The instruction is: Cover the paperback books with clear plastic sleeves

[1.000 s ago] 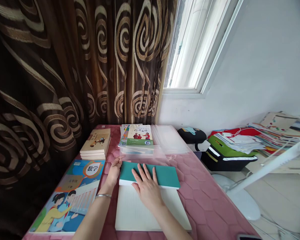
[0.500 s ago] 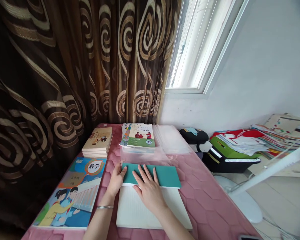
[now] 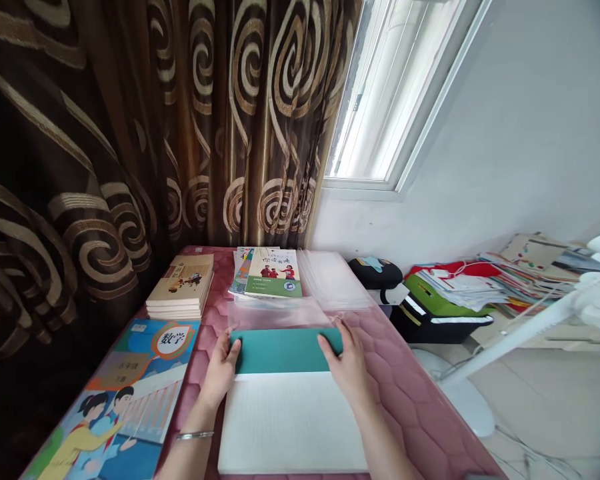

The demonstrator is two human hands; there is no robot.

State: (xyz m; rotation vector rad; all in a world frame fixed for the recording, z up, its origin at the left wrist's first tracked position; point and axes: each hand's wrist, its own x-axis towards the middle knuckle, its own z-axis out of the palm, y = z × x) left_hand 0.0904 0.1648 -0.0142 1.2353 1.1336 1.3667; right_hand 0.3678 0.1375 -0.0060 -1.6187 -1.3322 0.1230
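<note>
A book lies open on the pink quilted tabletop (image 3: pixel 410 407), its white page (image 3: pixel 293 423) facing up and its teal cover (image 3: pixel 283 351) folded at the far end. My left hand (image 3: pixel 221 368) presses the cover's left end, fingers curled over the edge. My right hand (image 3: pixel 349 362) holds the cover's right end the same way. A clear plastic sleeve (image 3: pixel 280 312) lies just beyond the cover.
A large maths textbook (image 3: pixel 115 400) lies at the left. Behind it sits a stack of brown books (image 3: pixel 180 287), a green-covered book stack (image 3: pixel 270 273) and more clear sleeves (image 3: pixel 333 280). A brown curtain (image 3: pixel 130 133) hangs behind. Bags and papers (image 3: pixel 460 293) clutter the floor at right.
My right hand slid from the middle of the teal cover to its right end. My left hand moved onto the left end. The view shifted slightly.
</note>
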